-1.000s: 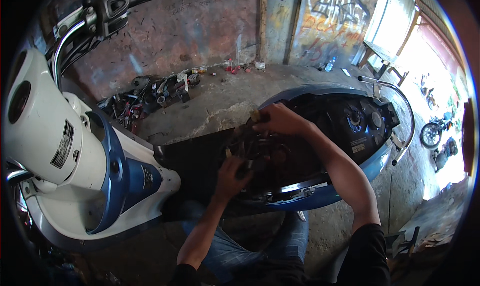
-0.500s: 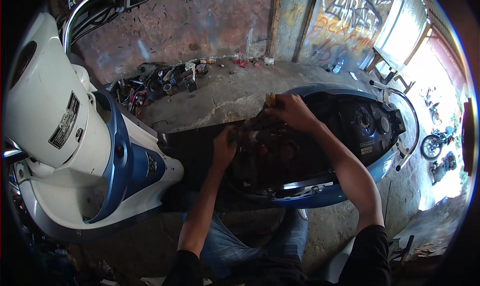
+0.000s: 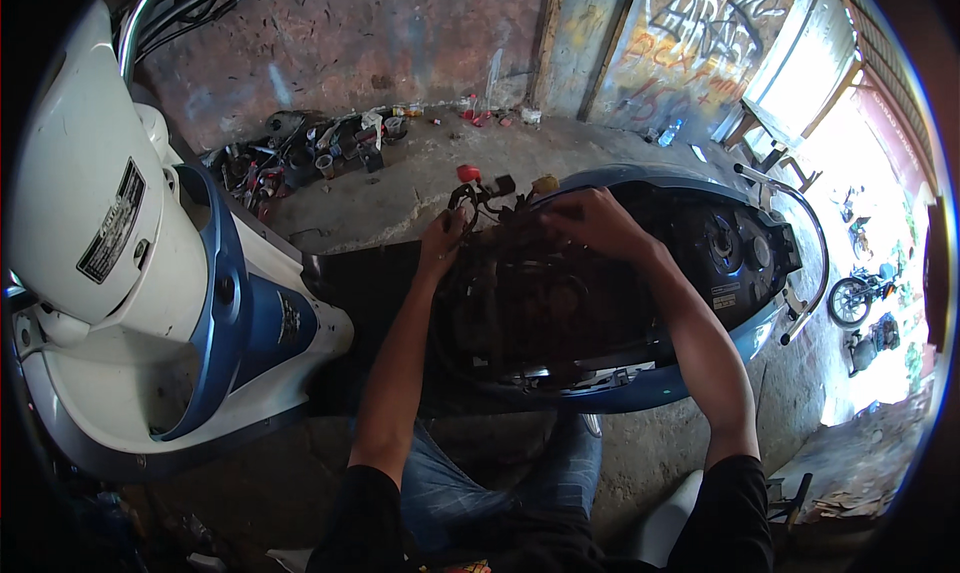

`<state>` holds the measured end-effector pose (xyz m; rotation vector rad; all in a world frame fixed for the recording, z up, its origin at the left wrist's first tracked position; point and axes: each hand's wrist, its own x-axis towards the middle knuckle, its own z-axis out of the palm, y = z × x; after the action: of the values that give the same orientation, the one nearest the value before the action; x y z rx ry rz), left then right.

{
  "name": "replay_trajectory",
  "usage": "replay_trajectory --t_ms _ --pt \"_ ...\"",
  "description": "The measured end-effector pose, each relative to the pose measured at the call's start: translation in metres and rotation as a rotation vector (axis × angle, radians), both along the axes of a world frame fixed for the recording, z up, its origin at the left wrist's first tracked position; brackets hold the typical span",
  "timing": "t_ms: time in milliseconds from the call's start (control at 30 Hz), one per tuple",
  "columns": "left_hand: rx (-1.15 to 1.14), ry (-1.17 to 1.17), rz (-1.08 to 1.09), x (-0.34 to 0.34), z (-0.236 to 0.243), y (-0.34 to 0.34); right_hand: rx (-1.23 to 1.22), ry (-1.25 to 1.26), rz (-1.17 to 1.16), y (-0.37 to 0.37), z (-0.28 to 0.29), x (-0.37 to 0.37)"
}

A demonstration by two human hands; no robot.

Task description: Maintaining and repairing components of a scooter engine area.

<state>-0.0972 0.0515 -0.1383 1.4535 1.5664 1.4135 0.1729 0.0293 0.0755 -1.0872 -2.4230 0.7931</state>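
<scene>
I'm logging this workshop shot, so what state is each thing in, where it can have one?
Left hand: closed on wiring
Right hand: curled, grip unclear
Wiring: bunched, lifted into view
Red piece: raised above the left hand
Yellowish piece: raised beside the right hand
Scooter: rear body open, interior exposed
Loose parts: heaped together

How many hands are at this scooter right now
2: left hand at the wires, below a red piece; right hand beside a yellowish piece.
</scene>
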Motion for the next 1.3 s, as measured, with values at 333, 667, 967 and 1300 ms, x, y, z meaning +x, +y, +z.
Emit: replay_trajectory --t_ms 333,667,967,1300 --pt "-0.067 -0.013 -0.084 0.009 0.024 -0.048 0.006 -0.446 0.188 0.012 -0.029 0.039" --pt "-0.086 -0.113 -0.081 0.005 0.033 -0.078 0.000 -0.299 0.227 0.000 -0.046 -0.001" --pt "0.055 -0.045 -0.165 0.052 0.028 -0.150 0.136 -0.317 0.299 0.009 -0.067 -0.005" --pt "0.227 0.076 -0.127 0.077 0.025 -0.175 -0.070 -0.492 0.426 0.022 -0.075 0.011"
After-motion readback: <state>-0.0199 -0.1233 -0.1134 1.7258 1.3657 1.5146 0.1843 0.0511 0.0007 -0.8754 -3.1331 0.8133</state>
